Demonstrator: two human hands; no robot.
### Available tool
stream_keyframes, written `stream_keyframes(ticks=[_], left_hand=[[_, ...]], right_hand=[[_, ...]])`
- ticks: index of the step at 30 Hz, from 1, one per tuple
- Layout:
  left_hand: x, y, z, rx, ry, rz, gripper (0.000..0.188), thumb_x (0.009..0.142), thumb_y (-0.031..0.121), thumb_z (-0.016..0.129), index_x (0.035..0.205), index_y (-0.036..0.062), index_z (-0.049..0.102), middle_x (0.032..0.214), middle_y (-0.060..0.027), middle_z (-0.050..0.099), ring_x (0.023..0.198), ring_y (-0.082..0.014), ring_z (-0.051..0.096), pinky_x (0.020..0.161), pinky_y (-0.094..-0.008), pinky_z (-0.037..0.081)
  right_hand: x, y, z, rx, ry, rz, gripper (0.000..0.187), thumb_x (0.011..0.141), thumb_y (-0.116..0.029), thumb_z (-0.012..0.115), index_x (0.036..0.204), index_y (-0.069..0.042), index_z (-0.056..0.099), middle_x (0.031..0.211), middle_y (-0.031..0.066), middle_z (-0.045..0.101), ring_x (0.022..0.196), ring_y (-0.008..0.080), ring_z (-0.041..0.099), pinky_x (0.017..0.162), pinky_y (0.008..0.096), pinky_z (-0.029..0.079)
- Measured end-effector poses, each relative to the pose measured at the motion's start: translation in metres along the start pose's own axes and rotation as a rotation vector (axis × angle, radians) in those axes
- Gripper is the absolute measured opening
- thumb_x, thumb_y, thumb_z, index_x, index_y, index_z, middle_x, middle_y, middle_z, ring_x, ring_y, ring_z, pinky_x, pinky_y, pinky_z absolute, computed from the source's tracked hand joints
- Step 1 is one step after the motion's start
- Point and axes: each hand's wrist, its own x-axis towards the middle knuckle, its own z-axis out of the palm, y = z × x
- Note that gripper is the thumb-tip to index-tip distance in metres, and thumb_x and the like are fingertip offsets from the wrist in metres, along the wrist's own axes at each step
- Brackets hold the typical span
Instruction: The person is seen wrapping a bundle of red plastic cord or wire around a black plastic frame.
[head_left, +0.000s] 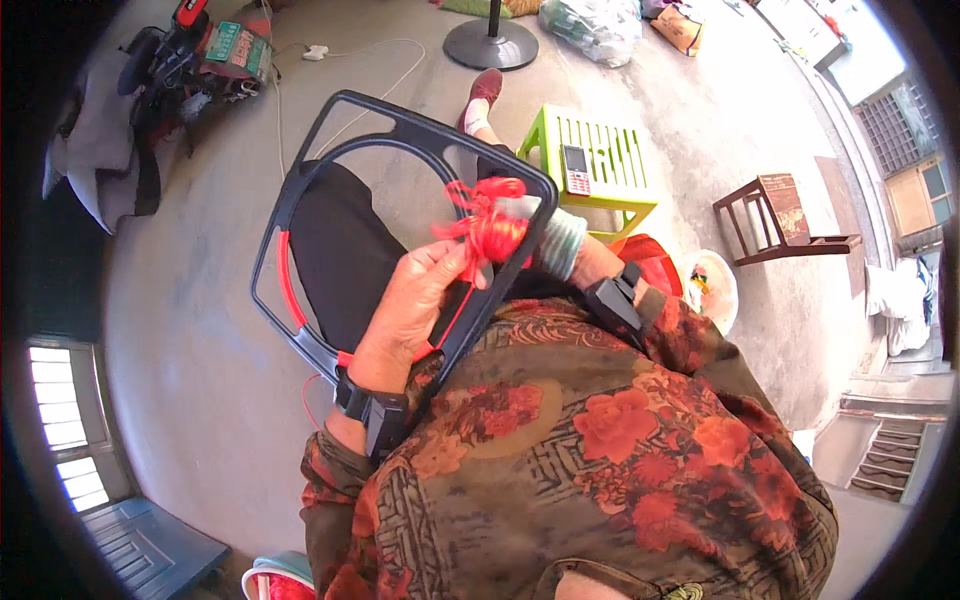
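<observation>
A black plastic frame (416, 132) with a large rounded opening lies tilted across my lap, red cord wound on parts of it. My left hand (415, 295) reaches over the frame, thumb and fingers pinched on a looped bundle of red cord (497, 236). From the bundle a taut red strand (458, 318) runs down toward the frame's lower edge. On the other side, my right hand (522, 208), in a pale glove with a striped cuff, closes on the same bundle; the frame's bar and the cord hide most of its fingers.
A mobile phone (577, 171) lies on a green plastic stool (610, 150) ahead. To the right are a wooden stool (779, 215) and a white bucket (718, 290). A round black stand base (490, 45) and a white cable (400, 82) are on the far floor; a scooter (190, 75) stands far left.
</observation>
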Motion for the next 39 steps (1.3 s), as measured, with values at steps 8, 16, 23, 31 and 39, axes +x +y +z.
stream_keyframes(ticks=[8, 16, 23, 31, 39], left_hand=[[-0.001, 0.003, -0.010, -0.005, 0.049, -0.031, 0.025, 0.093, 0.022, 0.053, 0.094, -0.0018, 0.062, 0.076, -0.0050, 0.061, 0.072, -0.0117, 0.057, 0.072, -0.0234, 0.045], [0.005, 0.008, -0.009, -0.067, 0.058, 0.038, 0.021, 0.092, 0.020, 0.053, 0.086, 0.0009, 0.059, 0.073, -0.0069, 0.061, 0.069, -0.0148, 0.058, 0.072, -0.0271, 0.046], [-0.007, 0.014, -0.019, -0.087, 0.072, 0.088, 0.019, 0.090, 0.017, 0.053, 0.086, -0.0007, 0.059, 0.071, -0.0066, 0.060, 0.069, -0.0148, 0.058, 0.071, -0.0271, 0.046], [-0.010, 0.010, 0.005, 0.017, 0.013, -0.077, 0.022, 0.091, 0.016, 0.053, 0.093, -0.0042, 0.060, 0.072, -0.0060, 0.060, 0.069, -0.0128, 0.056, 0.071, -0.0253, 0.044], [-0.005, 0.000, 0.008, -0.036, -0.066, -0.223, 0.027, 0.091, 0.021, 0.056, 0.093, -0.0051, 0.060, 0.075, -0.0070, 0.061, 0.068, -0.0113, 0.058, 0.069, -0.0223, 0.047]], right_hand=[[-0.078, -0.046, -0.009, 0.248, 0.082, -0.323, 0.035, 0.084, -0.035, 0.063, 0.097, -0.003, 0.056, 0.075, 0.0052, 0.059, 0.070, 0.0230, 0.061, 0.074, 0.0471, 0.052], [-0.112, -0.030, 0.007, 0.101, 0.192, -0.329, 0.041, 0.084, -0.040, 0.062, 0.097, -0.002, 0.054, 0.082, 0.0104, 0.059, 0.079, 0.0240, 0.059, 0.079, 0.0418, 0.050], [-0.129, -0.111, -0.103, 0.127, 0.709, -0.671, 0.032, 0.089, -0.033, 0.054, 0.098, -0.002, 0.057, 0.092, 0.0103, 0.061, 0.090, 0.0267, 0.058, 0.084, 0.0426, 0.046], [-0.074, -0.059, -0.047, -1.420, 0.812, -0.511, 0.044, 0.071, -0.031, 0.073, 0.104, -0.003, 0.064, 0.086, 0.0131, 0.066, 0.075, 0.0191, 0.062, 0.072, 0.0315, 0.049], [0.015, 0.004, -0.001, -0.116, 0.222, -0.208, 0.029, 0.088, -0.014, 0.058, 0.115, -0.006, 0.053, 0.076, 0.0033, 0.058, 0.060, 0.0122, 0.056, 0.048, 0.0265, 0.046]])
